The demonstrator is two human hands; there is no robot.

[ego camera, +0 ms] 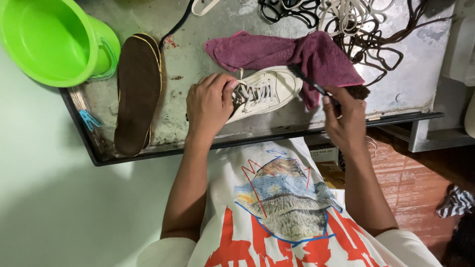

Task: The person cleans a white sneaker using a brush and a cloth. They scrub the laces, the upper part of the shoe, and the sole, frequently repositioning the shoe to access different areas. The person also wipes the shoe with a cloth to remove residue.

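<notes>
A white lace-up sneaker (269, 91) lies on a worn metal tray table (198, 59), toe pointing right. My left hand (210, 104) grips its heel end beside the laces. My right hand (341, 116) holds a thin black brush (311, 84) by its handle, the head resting at the sneaker's toe. A maroon towel (292, 52) lies crumpled just behind the shoe and partly under the brush.
A brown insole (137, 94) lies to the left on the tray. A green plastic basin (54, 39) sits at the top left corner. Tangled laces and cords (356, 22) pile at the back right. A blue clip (89, 120) hangs on the tray's left rim.
</notes>
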